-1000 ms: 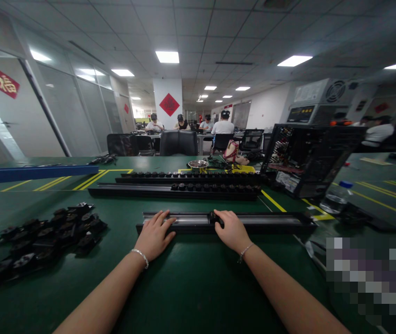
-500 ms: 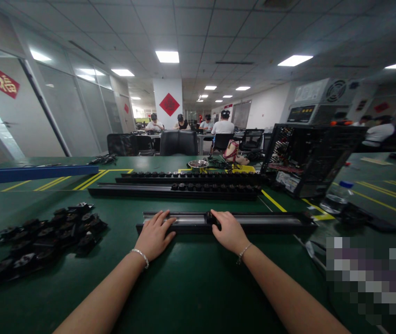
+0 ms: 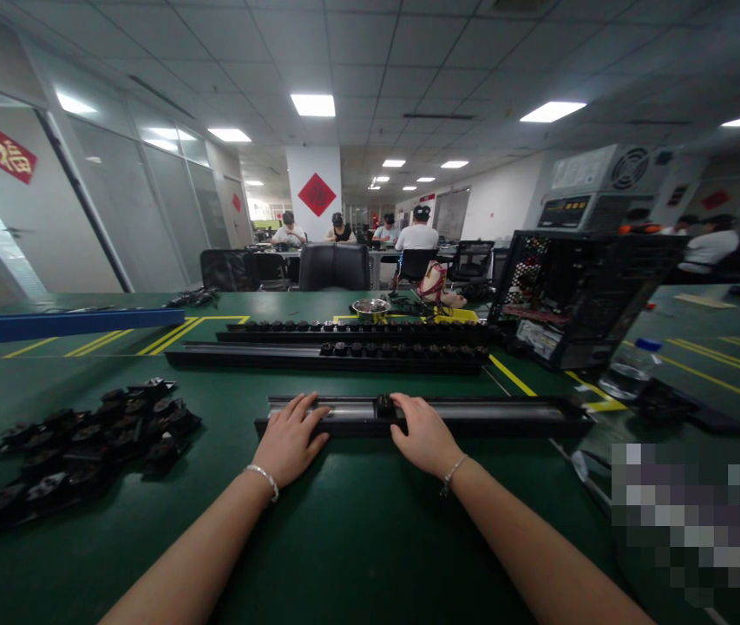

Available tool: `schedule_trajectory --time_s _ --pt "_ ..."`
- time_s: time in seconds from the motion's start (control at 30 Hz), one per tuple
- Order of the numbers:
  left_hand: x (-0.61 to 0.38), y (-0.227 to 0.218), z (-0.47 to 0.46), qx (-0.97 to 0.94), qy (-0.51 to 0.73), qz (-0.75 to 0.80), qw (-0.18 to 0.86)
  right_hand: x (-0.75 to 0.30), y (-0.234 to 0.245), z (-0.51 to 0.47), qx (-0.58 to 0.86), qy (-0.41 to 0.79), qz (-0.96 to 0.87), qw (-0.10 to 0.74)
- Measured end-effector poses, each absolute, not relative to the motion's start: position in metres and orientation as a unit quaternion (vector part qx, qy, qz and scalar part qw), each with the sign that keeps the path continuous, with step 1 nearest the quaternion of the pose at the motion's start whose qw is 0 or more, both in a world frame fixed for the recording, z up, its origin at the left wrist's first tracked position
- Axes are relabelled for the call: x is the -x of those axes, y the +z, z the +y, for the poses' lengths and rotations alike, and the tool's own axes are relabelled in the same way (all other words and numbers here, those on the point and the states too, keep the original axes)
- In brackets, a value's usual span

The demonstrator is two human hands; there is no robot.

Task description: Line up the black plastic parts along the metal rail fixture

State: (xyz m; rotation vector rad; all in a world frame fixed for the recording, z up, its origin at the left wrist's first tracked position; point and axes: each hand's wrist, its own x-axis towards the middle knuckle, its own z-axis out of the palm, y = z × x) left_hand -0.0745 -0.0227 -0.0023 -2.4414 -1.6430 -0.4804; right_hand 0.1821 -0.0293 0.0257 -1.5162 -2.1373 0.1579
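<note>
A long black channel rail [image 3: 500, 415] with a shiny metal inner face lies crosswise on the green table in front of me. Over its left end rests my left hand [image 3: 286, 438], fingers spread across the channel and thumb apart at the front wall. A small black block [image 3: 384, 405] sits inside the channel near the middle. My right hand [image 3: 427, 434] is against the block's right side with its fingertips, the thumb lower by the front wall and apart from the fingers. On the left lies a loose pile of similar black pieces [image 3: 93, 438].
Behind are two more black rails [image 3: 239, 354] holding rows of black pieces. An open computer case [image 3: 578, 295] stands at the right, near a clear bottle with a blue cap [image 3: 633, 369]. A blue beam [image 3: 63, 325] reaches in from the left. Several people sit farther back.
The black block has shifted slightly left along the rail, and my right hand has moved left with it. My left hand and the rail have stayed in place.
</note>
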Motion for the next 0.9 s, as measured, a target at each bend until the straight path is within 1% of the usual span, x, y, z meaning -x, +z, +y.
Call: schedule_trajectory --time_s 0.43,0.9 --pt "0.073 -0.0007 -0.0238 0.814 -0.153 -0.554 0.087 -0.1832 0.0296 -0.0305 0.553 0.083 -0.799 0.222" --pt "0.0721 -0.0026 -0.0243 0.814 -0.164 -0.551 0.09 -0.1839 0.0263 -0.0278 0.534 0.057 -0.821 0.193"
